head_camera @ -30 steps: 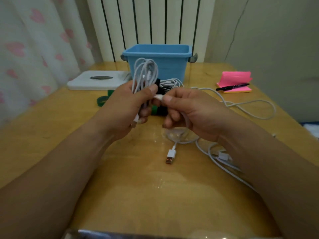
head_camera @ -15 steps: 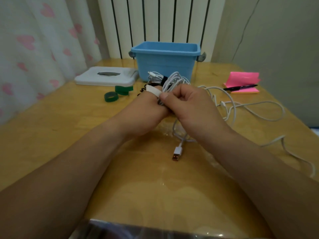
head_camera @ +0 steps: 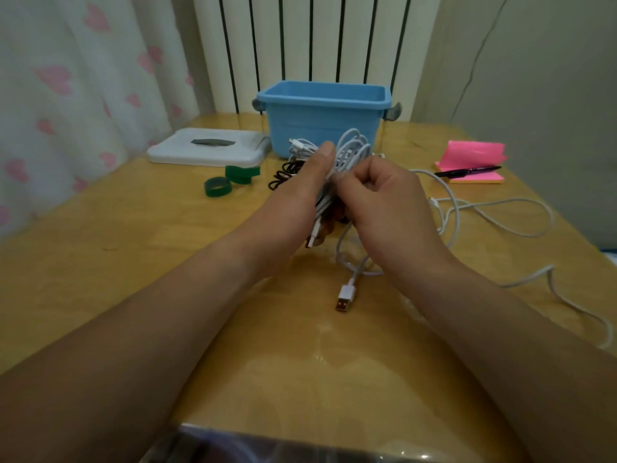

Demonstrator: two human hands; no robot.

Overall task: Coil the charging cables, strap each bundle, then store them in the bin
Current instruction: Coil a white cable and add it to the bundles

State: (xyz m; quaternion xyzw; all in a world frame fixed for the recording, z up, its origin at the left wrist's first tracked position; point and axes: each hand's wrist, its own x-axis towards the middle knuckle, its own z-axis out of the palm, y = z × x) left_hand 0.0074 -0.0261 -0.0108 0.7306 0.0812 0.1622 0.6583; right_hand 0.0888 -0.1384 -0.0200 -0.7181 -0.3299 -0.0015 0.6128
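My left hand (head_camera: 297, 202) grips a bundle of white cable loops (head_camera: 350, 152) above the table, thumb pressed on top. My right hand (head_camera: 384, 202) pinches the same white cable next to the bundle. The cable's free end hangs down to a USB plug (head_camera: 345, 297) lying on the table. A second white cable (head_camera: 494, 212) sprawls loose to the right. A black cable (head_camera: 283, 173) lies behind my left hand. Two green straps (head_camera: 218, 187) (head_camera: 242, 173) sit on the table at left. The blue bin (head_camera: 324, 115) stands at the back.
A white flat box (head_camera: 207, 150) lies left of the bin. Pink sticky notes (head_camera: 474, 165) with a black pen (head_camera: 467, 172) sit at the back right. The wooden table (head_camera: 133, 262) meets a curtain on the left and a wall on the right.
Both hands have kept working the white bundle. My left thumb now lies over the loops, and the bundle has tilted away toward the bin. The view shifted slightly.
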